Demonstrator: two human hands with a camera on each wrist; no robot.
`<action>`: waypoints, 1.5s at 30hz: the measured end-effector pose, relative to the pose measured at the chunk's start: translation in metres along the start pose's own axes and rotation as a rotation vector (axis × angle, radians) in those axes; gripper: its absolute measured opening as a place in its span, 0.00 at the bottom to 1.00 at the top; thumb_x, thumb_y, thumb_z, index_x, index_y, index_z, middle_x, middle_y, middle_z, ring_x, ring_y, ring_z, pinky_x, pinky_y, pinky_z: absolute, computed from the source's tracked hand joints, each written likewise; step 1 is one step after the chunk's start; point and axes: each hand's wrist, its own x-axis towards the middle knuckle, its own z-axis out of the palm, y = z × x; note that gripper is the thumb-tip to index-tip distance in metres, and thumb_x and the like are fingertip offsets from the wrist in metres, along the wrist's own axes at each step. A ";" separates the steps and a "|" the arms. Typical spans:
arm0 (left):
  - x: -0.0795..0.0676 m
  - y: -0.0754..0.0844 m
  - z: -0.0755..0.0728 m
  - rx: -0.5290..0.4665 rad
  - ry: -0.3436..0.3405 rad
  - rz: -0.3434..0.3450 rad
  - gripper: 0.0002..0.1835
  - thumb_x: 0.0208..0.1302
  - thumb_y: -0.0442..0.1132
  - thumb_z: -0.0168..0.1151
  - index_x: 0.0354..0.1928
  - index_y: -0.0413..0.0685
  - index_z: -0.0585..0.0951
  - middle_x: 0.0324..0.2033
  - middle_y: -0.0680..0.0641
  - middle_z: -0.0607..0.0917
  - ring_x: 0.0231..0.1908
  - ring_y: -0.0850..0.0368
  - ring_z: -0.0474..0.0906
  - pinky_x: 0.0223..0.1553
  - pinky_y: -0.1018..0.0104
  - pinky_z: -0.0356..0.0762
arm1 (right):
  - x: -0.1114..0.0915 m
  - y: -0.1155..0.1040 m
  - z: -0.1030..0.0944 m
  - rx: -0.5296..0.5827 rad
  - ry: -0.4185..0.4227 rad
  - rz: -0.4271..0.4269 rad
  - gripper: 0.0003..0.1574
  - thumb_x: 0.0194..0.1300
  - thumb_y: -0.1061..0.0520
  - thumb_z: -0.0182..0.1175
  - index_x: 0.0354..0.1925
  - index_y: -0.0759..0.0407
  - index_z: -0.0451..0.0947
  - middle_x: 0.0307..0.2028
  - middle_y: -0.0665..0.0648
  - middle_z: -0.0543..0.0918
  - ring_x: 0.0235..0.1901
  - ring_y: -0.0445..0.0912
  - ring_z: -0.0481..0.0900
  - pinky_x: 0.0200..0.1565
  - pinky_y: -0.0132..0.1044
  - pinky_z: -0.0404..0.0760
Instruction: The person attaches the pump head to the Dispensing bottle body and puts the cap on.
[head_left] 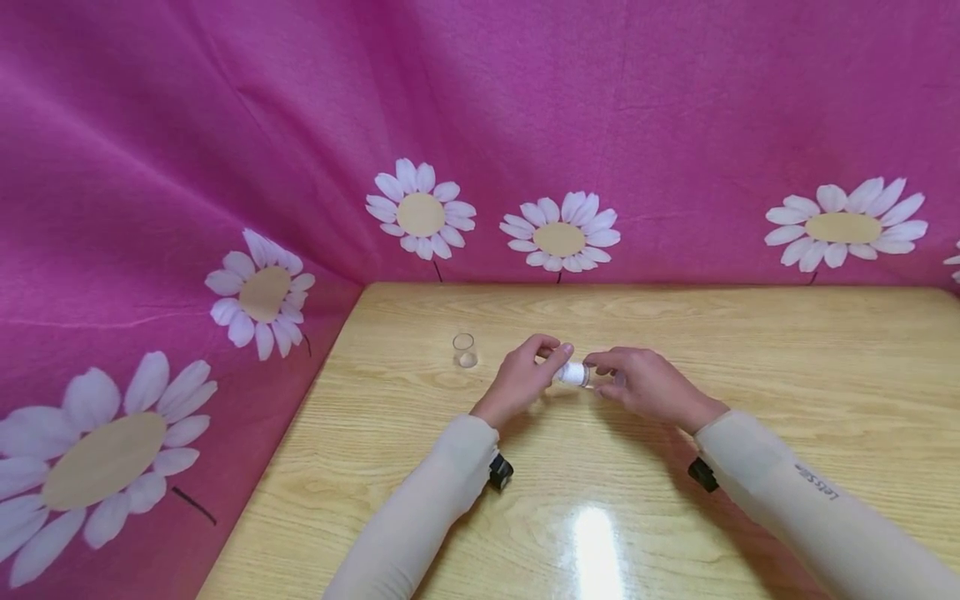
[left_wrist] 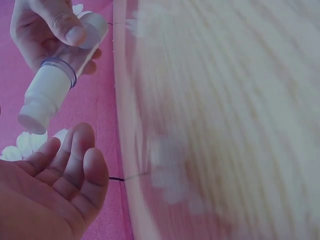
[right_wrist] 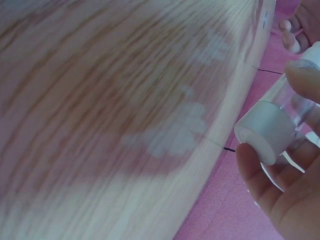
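Observation:
My right hand (head_left: 648, 383) holds a small clear pump bottle (head_left: 574, 373) on its side above the table, thumb and fingers around the clear body. In the right wrist view, the bottle's white base (right_wrist: 262, 131) lies between thumb and fingers. Its white pump head (left_wrist: 42, 102) points toward my left hand (head_left: 525, 372). That hand is palm up with loosely bent fingers (left_wrist: 95, 172), just below the pump head, with a gap between them in the left wrist view. A clear cap (head_left: 465, 351), like a tiny cup, stands upright left of both hands.
The light wooden table (head_left: 750, 333) has a shiny surface with a bright reflection near the front. A pink cloth (head_left: 637, 100) with daisies hangs behind and along the left side. Dark wrist cameras sit under both sleeves.

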 end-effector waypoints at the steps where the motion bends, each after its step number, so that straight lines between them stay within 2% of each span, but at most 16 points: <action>1: 0.000 0.000 0.000 -0.009 0.001 -0.002 0.29 0.69 0.68 0.49 0.59 0.55 0.75 0.51 0.52 0.80 0.42 0.54 0.82 0.41 0.63 0.80 | 0.000 0.000 0.000 0.000 0.000 -0.001 0.22 0.59 0.62 0.70 0.53 0.60 0.82 0.43 0.58 0.88 0.39 0.48 0.86 0.38 0.41 0.85; 8: 0.002 0.000 -0.001 0.026 0.004 -0.052 0.28 0.68 0.70 0.49 0.45 0.54 0.81 0.36 0.50 0.83 0.33 0.57 0.78 0.35 0.66 0.74 | 0.000 0.000 0.000 0.009 0.000 0.013 0.23 0.60 0.61 0.69 0.54 0.59 0.81 0.44 0.58 0.88 0.40 0.49 0.86 0.40 0.43 0.85; 12: 0.002 -0.001 -0.001 0.025 -0.011 -0.094 0.29 0.67 0.70 0.49 0.38 0.54 0.83 0.33 0.50 0.85 0.31 0.56 0.77 0.31 0.65 0.72 | 0.001 0.001 0.000 0.017 -0.003 0.016 0.23 0.60 0.61 0.69 0.55 0.59 0.81 0.44 0.59 0.88 0.40 0.49 0.86 0.40 0.44 0.85; 16: -0.001 -0.001 -0.002 0.052 -0.040 -0.118 0.31 0.67 0.71 0.49 0.36 0.52 0.86 0.33 0.53 0.87 0.30 0.57 0.74 0.29 0.66 0.70 | 0.001 0.001 0.000 0.014 -0.005 0.016 0.23 0.60 0.61 0.69 0.55 0.59 0.81 0.44 0.59 0.88 0.40 0.49 0.86 0.40 0.43 0.85; 20: -0.002 -0.001 -0.002 0.066 -0.051 -0.115 0.31 0.67 0.69 0.50 0.36 0.51 0.86 0.33 0.54 0.87 0.28 0.58 0.71 0.26 0.66 0.70 | 0.001 0.000 -0.001 0.012 -0.009 0.019 0.23 0.60 0.61 0.69 0.55 0.58 0.81 0.45 0.58 0.88 0.40 0.49 0.86 0.39 0.43 0.85; 29: -0.003 -0.001 0.000 0.058 -0.039 -0.106 0.28 0.68 0.66 0.53 0.32 0.48 0.84 0.32 0.46 0.85 0.25 0.58 0.69 0.25 0.66 0.67 | 0.000 0.001 0.000 -0.008 -0.013 0.015 0.23 0.61 0.60 0.69 0.55 0.58 0.81 0.43 0.58 0.88 0.40 0.48 0.86 0.39 0.42 0.85; 38: -0.003 -0.001 0.000 0.047 -0.032 -0.083 0.27 0.68 0.63 0.56 0.33 0.45 0.83 0.25 0.49 0.80 0.22 0.59 0.67 0.24 0.67 0.65 | 0.000 0.001 0.000 -0.010 -0.018 0.014 0.23 0.60 0.60 0.69 0.55 0.58 0.81 0.44 0.58 0.88 0.40 0.47 0.86 0.38 0.41 0.84; 41: -0.003 -0.002 0.000 0.047 -0.031 -0.055 0.21 0.67 0.59 0.59 0.35 0.48 0.82 0.29 0.53 0.80 0.26 0.59 0.71 0.28 0.67 0.69 | 0.000 0.000 0.001 -0.015 -0.016 0.016 0.23 0.60 0.60 0.69 0.55 0.58 0.81 0.44 0.57 0.88 0.40 0.47 0.86 0.39 0.42 0.84; 45: -0.004 -0.003 0.001 0.030 -0.038 -0.012 0.11 0.66 0.52 0.64 0.39 0.54 0.80 0.38 0.54 0.81 0.33 0.59 0.76 0.34 0.68 0.74 | 0.000 0.001 0.001 -0.025 -0.012 0.012 0.23 0.61 0.60 0.69 0.55 0.58 0.81 0.45 0.56 0.88 0.40 0.47 0.86 0.40 0.42 0.84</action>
